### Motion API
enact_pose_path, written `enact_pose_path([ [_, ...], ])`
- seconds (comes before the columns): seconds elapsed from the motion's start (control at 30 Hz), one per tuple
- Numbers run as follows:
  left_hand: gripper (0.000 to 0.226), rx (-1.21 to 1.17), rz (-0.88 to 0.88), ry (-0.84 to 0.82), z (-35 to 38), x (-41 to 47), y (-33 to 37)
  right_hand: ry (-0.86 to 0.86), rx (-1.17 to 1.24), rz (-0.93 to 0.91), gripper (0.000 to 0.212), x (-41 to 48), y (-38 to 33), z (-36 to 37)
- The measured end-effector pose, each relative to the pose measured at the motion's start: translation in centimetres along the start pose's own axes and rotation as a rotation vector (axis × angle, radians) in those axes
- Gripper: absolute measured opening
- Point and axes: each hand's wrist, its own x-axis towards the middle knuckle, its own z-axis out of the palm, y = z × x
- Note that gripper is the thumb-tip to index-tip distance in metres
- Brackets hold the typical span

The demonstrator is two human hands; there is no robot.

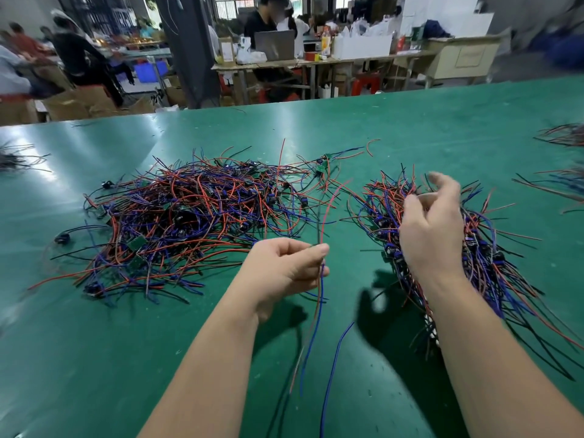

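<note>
Pinching one wire set [320,298] between thumb and forefinger of the left hand [284,270], remaining fingers curled, with leads dangling toward 6 o'clock over the green table [410,128]. Holding the right hand [433,226] loosely curled, apparently empty, above the sorted bundle [493,267] at 3 o'clock. Likely to snag the raised red lead on the tangled pile [196,213] at 10 o'clock and drag neighbours along; likely to slip from so light a pinch. Hard to tell, through blur, whether touching the bundle with the right fingertips. Hidden beneath that wrist: part of the bundle.
</note>
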Motion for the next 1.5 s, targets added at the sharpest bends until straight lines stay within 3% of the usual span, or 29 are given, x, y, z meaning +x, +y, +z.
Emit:
enact_pose_path([
  [0.13,0.037,-0.126,0.036,0.124,-0.2,0.5,-0.2,-0.507,0.045,-0.182,0.024,-3.5,-1.7,1.4],
  [0.2,0.033,-0.135,0.013,0.123,-0.3,0.7,-0.3,-0.63,-0.05,-0.314,0.02,-5.0,-2.3,2.1],
  [0.27,0.031,-0.15,0.01,0.108,-0.3,0.8,-0.3,-0.605,-0.144,-0.399,0.019,-5.6,-2.6,2.5],
  [0.4,0.041,-0.127,0.035,0.06,0.1,0.6,0.2,-0.466,-0.218,-0.384,0.011,-4.7,-3.6,1.8],
  [0.47,0.03,-0.024,0.08,0.155,0.0,0.6,0.3,-0.406,-0.264,-0.355,0.007,-3.5,-3.7,0.5],
  [0.53,0.01,0.356,0.208,0.382,-1.0,0.9,0.0,-0.316,-0.371,-0.334,0.008,-1.8,-3.3,-1.4],
  [0.6,0.021,0.822,0.272,0.519,-2.1,1.2,-0.3,-0.227,-0.496,-0.282,0.015,-0.2,-2.0,-3.8],
  [0.7,0.046,1.171,0.141,0.498,-2.7,1.6,-0.9,-0.222,-0.549,-0.099,0.026,0.9,0.2,-6.3],
  [0.8,0.064,1.351,0.077,0.493,-2.7,2.1,-1.7,-0.299,-0.613,-0.057,0.022,0.4,1.7,-7.0],
  [0.87,0.065,1.397,0.084,0.513,-2.9,2.3,-2.2,-0.379,-0.673,-0.073,0.024,-0.1,2.0,-7.1],
  [0.97,0.046,1.435,0.13,0.583,-3.5,2.4,-2.3,-0.467,-0.842,-0.08,0.028,-0.3,2.0,-7.1],
  [1.03,0.039,1.437,0.15,0.601,-3.7,2.5,-2.3,-0.423,-0.933,-0.114,0.025,0.1,1.8,-6.8],
  [1.17,0.027,1.362,0.199,0.608,-3.5,2.8,-2.9,-0.249,-0.829,-0.073,0.025,0.9,1.4,-6.3],
  [1.3,0.005,1.332,0.276,0.637,-3.5,3.0,-3.0,-0.417,-1.031,0.036,0.024,1.7,0.8,-6.1],
  [1.4,0.003,1.347,0.281,0.612,-3.5,3.4,-2.9,-0.343,-1.019,-0.081,0.033,2.0,-0.7,-5.3],
  [1.5,0.034,1.417,0.28,0.55,-3.5,3.9,-3.2,-0.352,-0.727,-0.271,0.03,0.7,-3.1,-3.1],
])
